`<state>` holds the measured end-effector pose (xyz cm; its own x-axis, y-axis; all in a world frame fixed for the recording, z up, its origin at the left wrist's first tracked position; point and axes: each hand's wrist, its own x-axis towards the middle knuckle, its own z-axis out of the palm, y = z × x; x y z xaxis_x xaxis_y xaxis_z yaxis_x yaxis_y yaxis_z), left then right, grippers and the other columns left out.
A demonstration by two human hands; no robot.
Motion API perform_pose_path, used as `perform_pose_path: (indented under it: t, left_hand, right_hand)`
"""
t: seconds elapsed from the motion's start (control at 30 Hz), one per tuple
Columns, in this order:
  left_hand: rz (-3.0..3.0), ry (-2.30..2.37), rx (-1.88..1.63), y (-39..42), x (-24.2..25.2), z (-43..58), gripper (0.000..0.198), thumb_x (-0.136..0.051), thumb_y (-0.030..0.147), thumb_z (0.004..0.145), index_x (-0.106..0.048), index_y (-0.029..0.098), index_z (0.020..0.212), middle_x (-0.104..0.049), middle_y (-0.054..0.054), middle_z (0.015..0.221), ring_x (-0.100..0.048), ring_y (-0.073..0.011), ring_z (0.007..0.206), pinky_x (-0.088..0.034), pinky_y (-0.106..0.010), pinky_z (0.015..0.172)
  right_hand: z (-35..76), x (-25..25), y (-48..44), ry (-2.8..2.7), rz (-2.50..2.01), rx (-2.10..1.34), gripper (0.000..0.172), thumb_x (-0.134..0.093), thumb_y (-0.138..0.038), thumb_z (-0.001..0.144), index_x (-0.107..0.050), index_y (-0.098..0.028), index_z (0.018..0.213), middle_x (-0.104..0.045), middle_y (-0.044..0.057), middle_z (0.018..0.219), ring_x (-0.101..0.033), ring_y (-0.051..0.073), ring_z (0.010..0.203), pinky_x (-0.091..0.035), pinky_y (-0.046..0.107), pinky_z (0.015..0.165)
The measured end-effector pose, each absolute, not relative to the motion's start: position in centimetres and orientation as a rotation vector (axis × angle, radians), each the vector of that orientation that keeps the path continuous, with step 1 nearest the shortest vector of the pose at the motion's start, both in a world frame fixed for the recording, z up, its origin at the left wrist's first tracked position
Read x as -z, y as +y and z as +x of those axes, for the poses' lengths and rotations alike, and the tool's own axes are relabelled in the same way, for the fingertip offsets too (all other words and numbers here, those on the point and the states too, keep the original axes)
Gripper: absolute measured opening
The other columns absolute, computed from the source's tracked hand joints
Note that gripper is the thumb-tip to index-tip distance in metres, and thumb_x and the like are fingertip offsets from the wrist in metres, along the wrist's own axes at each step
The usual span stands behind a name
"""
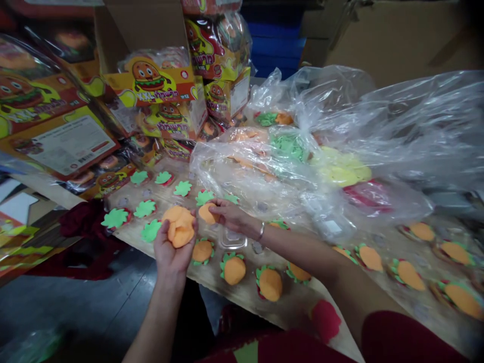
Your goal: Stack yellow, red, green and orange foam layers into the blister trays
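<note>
My left hand (172, 252) holds a small pile of orange round pieces (180, 227), palm up, over the table's near edge. Just to its right, my right hand (229, 214) pinches a single orange piece (207, 213) between thumb and fingers. Green leaf-shaped pieces (145, 208) lie on red ones in rows to the left and behind the hands. In front and to the right, stacks with an orange piece on top of green (233, 268) stand in a row. An open clear plastic tray (232, 238) sits below my right wrist.
Clear plastic bags (340, 111) with green, yellow (342, 169) and red pieces spread over the table (295, 307) behind my right arm. Printed burger packages (170, 118) and a cardboard box (139, 30) are piled at the back left. More orange-topped stacks (408, 275) lie at the right.
</note>
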<state>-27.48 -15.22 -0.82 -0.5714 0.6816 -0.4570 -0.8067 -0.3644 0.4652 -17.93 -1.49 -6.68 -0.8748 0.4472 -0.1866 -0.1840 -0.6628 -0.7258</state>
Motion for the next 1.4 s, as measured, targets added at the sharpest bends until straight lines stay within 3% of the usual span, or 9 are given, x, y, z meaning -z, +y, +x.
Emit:
perform_pose_path:
  t: [0.17,0.3,0.5,0.6,0.77,0.97,1.17,1.33,1.4]
  left_hand:
    - [-0.100,0.800,-2.039,-15.7,1.1,-28.5,0.038,-0.045,0.027,0.088,-0.058,0.017,0.122,-0.070,-0.014,0.106,-0.068,-0.0281,0.098,-0.061,-0.033,0.068]
    - [-0.131,0.815,-1.912,-15.0,1.5,-27.8,0.037,-0.042,0.023,0.091,-0.057,0.016,0.124,-0.070,-0.015,0.106,-0.068,-0.0274,0.097,-0.061,-0.034,0.067]
    - [-0.195,0.817,-1.831,-14.9,2.2,-26.8,0.038,-0.040,0.022,0.093,-0.055,0.015,0.128,-0.067,-0.017,0.113,-0.067,-0.0281,0.102,-0.061,-0.036,0.070]
    - [-0.215,0.834,-1.834,-15.3,2.4,-26.7,0.039,-0.040,0.022,0.093,-0.055,0.015,0.129,-0.067,-0.017,0.113,-0.067,-0.0278,0.101,-0.060,-0.036,0.070]
    - [-0.219,0.852,-1.841,-15.6,2.3,-26.7,0.040,-0.041,0.021,0.092,-0.053,0.015,0.130,-0.068,-0.016,0.111,-0.068,-0.0275,0.100,-0.060,-0.035,0.069]
    - [-0.204,0.894,-1.794,-15.3,2.3,-26.2,0.040,-0.047,0.020,0.090,-0.054,0.014,0.128,-0.070,-0.015,0.107,-0.069,-0.0273,0.095,-0.060,-0.038,0.070]
    - [-0.221,0.984,-1.726,-14.3,2.9,-24.9,0.025,-0.056,0.010,0.084,-0.065,0.011,0.107,-0.072,-0.009,0.091,-0.069,-0.0179,0.076,-0.059,-0.030,0.070]
    - [-0.088,1.105,-1.718,-14.8,2.9,-24.8,0.013,-0.059,0.011,0.084,-0.067,0.014,0.094,-0.072,-0.005,0.086,-0.067,-0.0141,0.068,-0.057,-0.025,0.061]
    - [-0.054,1.161,-1.703,-15.0,2.9,-24.9,0.013,-0.064,0.010,0.081,-0.067,0.013,0.092,-0.072,-0.004,0.084,-0.067,-0.0141,0.066,-0.055,-0.023,0.058]
  right_hand:
    - [-16.9,7.7,4.6,-1.227,-0.667,-2.202,0.028,-0.073,-0.028,0.069,-0.060,-0.019,0.093,-0.063,-0.002,0.080,-0.057,0.012,0.068,-0.047,0.024,0.061]
    - [-15.2,8.6,7.9,-1.592,-0.729,-1.693,0.022,-0.065,-0.028,0.073,-0.060,-0.017,0.092,-0.063,0.000,0.085,-0.057,0.015,0.078,-0.046,0.029,0.074]
    - [-14.2,9.8,7.2,-2.358,-0.429,-0.760,0.009,-0.055,-0.019,0.086,-0.062,-0.017,0.091,-0.063,0.007,0.093,-0.055,0.019,0.090,-0.042,0.034,0.088]
    - [-14.2,9.9,5.9,-2.545,-0.327,-0.540,0.010,-0.055,-0.018,0.089,-0.063,-0.016,0.094,-0.061,0.009,0.097,-0.054,0.020,0.093,-0.041,0.034,0.090]
    - [-14.3,9.8,5.4,-2.564,-0.272,-0.766,0.016,-0.059,-0.033,0.089,-0.065,-0.019,0.093,-0.060,0.009,0.096,-0.054,0.020,0.093,-0.041,0.033,0.089]
    - [-13.9,8.2,4.9,-2.238,-0.528,-1.138,0.018,-0.052,-0.029,0.090,-0.066,-0.019,0.094,-0.063,0.006,0.092,-0.056,0.017,0.086,-0.044,0.032,0.082]
    - [-14.9,4.5,-0.3,-2.233,-0.305,-1.341,0.031,-0.070,-0.039,0.079,-0.065,-0.019,0.102,-0.061,0.005,0.098,-0.055,0.017,0.087,-0.044,0.032,0.079]
    - [-16.3,5.1,-1.4,-2.132,-0.442,-1.629,0.052,-0.076,-0.041,0.073,-0.056,-0.019,0.115,-0.059,0.006,0.107,-0.055,0.017,0.091,-0.046,0.032,0.080]
    - [-16.5,5.6,-1.1,-2.140,-0.422,-1.650,0.048,-0.076,-0.041,0.073,-0.057,-0.018,0.110,-0.059,0.006,0.105,-0.055,0.017,0.090,-0.045,0.032,0.081]
